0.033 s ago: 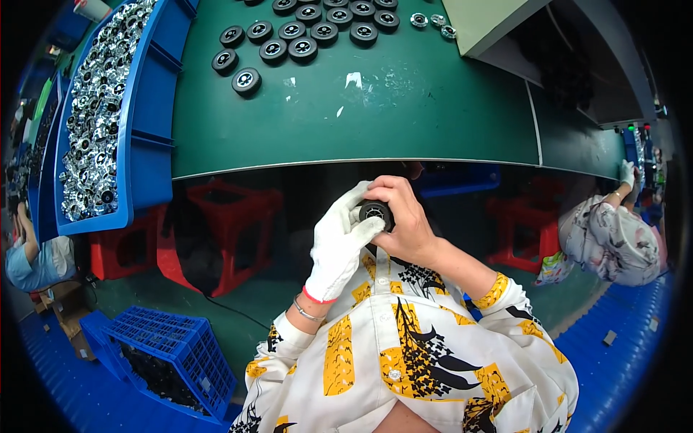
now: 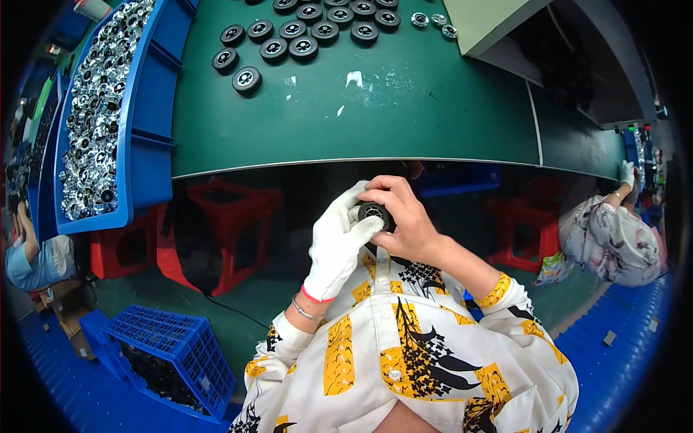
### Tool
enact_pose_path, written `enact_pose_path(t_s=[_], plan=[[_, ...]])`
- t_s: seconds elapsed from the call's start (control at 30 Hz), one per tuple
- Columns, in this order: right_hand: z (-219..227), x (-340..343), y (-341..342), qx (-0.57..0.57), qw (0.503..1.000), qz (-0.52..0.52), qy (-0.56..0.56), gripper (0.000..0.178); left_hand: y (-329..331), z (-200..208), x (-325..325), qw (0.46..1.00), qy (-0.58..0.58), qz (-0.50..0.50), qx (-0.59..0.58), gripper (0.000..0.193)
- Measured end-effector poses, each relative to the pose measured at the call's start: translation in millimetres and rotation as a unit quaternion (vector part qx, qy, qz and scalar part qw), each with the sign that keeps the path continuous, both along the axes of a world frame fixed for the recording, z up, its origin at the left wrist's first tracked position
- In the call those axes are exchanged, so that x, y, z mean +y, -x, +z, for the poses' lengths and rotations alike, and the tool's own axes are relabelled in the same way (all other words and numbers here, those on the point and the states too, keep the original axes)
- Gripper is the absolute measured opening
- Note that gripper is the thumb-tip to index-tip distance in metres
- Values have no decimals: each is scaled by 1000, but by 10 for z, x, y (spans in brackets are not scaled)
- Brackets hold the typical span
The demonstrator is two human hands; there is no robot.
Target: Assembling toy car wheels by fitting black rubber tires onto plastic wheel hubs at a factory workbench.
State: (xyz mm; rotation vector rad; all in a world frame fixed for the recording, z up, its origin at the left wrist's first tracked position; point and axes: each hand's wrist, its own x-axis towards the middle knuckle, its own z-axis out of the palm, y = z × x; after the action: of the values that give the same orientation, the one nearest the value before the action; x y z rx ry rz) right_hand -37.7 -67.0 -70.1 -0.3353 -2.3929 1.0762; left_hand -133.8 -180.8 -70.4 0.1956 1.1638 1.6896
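A small black wheel [image 2: 373, 211] with a spoked middle is held between my two hands, in front of my body and just short of the bench edge. White-gloved, my left hand [image 2: 336, 238] is closed on its left side with the thumb across the lower part. My right hand [image 2: 410, 225], bare, wraps round the wheel's right side, fingers bent over the top. My fingers cover much of its rim. On the bench beyond lie several black wheels with shiny centres, the nearest wheel [image 2: 247, 81] apart from the group.
A blue bin [image 2: 125, 159] heaped with shiny chrome parts stands at the left. Small silver hubs [image 2: 420, 20] lie by a pale box-like frame [image 2: 498, 25] on the green bench [image 2: 404, 123]. Red stools [image 2: 229, 238], a blue crate [image 2: 180, 353] and people at both sides surround me.
Both hands and the wheel have shifted very slightly to the left; the grip looks the same.
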Motion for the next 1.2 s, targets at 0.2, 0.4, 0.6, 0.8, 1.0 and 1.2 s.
enact_pose_path(t_s=[0.2,0.4,0.6,0.8,1.0,1.2], plan=[[-64,94,-73,3,998,57,8,51,37,-14,-17,998,28,-36,41,55],[-88,-5,-69,-17,999,9,41,51,71,-1,7,998,29,-41,32,53],[14,172,-91,-71,991,76,86,56,29,-94,-13,998,1,25,-66,51],[36,251,-96,-76,975,45,204,47,75,-40,-4,997,-3,1,-77,53],[-19,152,-60,-26,993,72,91,47,58,-29,-5,1000,10,10,-22,49],[-55,235,-17,-33,994,101,5,55,89,11,10,999,22,-24,29,51]])
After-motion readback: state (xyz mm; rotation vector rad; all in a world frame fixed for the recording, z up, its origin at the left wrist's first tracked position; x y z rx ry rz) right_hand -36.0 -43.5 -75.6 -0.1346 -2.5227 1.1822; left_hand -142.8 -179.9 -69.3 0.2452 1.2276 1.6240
